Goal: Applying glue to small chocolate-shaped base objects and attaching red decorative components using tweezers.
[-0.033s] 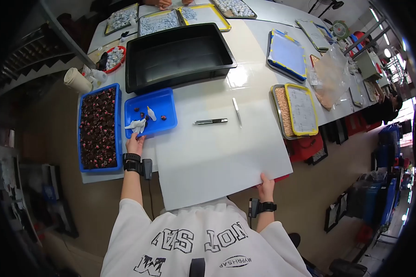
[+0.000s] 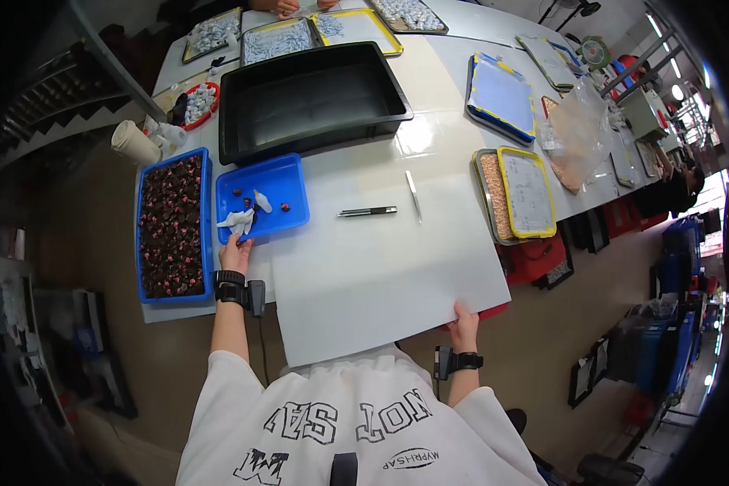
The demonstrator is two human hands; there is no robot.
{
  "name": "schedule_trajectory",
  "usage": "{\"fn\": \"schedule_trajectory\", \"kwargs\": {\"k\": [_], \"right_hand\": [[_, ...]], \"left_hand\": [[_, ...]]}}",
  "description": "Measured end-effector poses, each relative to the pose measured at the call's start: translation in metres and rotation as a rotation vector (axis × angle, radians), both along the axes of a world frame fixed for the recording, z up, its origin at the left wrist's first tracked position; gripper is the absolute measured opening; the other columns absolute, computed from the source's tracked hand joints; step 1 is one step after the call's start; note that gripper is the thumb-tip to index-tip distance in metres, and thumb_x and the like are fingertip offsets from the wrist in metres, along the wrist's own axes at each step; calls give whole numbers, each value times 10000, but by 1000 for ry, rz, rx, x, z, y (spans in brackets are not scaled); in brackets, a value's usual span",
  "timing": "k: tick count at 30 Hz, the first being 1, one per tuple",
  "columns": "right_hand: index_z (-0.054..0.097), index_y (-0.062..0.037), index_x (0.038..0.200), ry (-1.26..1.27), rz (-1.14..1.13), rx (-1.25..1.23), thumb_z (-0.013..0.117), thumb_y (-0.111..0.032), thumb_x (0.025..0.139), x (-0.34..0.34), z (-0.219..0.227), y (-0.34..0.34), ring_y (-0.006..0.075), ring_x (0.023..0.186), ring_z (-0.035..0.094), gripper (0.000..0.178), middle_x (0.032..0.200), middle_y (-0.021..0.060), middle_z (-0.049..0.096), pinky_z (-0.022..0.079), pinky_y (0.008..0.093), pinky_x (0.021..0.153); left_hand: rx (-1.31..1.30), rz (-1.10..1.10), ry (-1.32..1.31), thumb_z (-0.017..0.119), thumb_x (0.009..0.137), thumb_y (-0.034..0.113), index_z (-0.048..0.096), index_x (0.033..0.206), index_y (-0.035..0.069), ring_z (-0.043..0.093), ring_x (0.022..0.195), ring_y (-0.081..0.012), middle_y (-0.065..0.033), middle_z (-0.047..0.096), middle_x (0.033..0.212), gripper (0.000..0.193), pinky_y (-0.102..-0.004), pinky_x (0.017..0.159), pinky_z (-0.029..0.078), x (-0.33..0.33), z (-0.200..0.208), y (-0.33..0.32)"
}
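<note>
My left hand (image 2: 235,253) is closed on the near rim of a small blue tray (image 2: 287,174), its fingertips beside crumpled white pieces (image 2: 239,220). A white tapered piece (image 2: 262,201) and a few dark brown lumps (image 2: 284,207) also lie in that tray. At the near right edge of a large white board (image 2: 381,283), my right hand (image 2: 464,327) grips the board with the thumb on top; its other fingers are mostly hidden. Farther in on the board rest a black and silver pen-like tool (image 2: 367,212) and a slim, pale knife-like tool (image 2: 413,194).
Left of the small tray stands a long blue tray (image 2: 209,235) of dark chunks with pink bits. A deep black tub (image 2: 316,101) sits behind. To the right are yellow-edged trays (image 2: 528,193) and a blue tray (image 2: 502,97). Another person's hands (image 2: 287,8) show at the far edge.
</note>
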State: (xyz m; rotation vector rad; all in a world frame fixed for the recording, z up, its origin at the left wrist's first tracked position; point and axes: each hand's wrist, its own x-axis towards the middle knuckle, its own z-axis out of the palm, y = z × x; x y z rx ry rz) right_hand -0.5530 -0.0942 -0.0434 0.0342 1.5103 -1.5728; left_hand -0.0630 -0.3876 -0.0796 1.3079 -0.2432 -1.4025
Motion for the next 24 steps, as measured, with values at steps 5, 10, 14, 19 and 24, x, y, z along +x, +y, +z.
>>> {"fn": "schedule_trajectory", "kwargs": {"k": [5,10,14,19,24], "right_hand": [[475,-37,1250,-42,6,-23,553,-71,905,10,-8,-39,238,1010,598,356,1167,92,576,535,410,818],[463,-13,1240,-59,57,-72,530,-82,920,16,-19,-81,258,974,613,334,1141,112,580,540,414,792],[469,0,1223,2,85,-84,530,-91,919,16,-22,-109,257,940,620,323,1122,116,584,547,401,735],[477,-9,1214,82,195,32,592,-208,895,5,-15,-124,244,893,626,393,1118,120,584,537,386,698],[485,-82,999,272,-86,228,636,-305,874,-6,3,-94,148,701,580,297,885,39,562,484,279,516]], "left_hand": [[-40,-15,18,583,862,67,532,933,-41,632,765,-227,-118,599,874,139,-253,655,561,-3,31,5],[-77,-87,-38,574,857,49,543,926,-31,638,713,-212,-105,610,842,110,-244,620,562,-9,44,20],[-51,-76,-54,566,863,52,559,930,-30,633,716,-194,-104,616,853,106,-251,647,561,-12,36,36],[-24,-41,-37,576,856,50,557,911,-36,618,714,-189,-101,604,844,104,-292,675,568,-17,23,51],[-32,-17,-22,583,880,83,550,946,-36,633,720,-203,-121,618,878,140,-295,673,566,-24,19,61]]}}
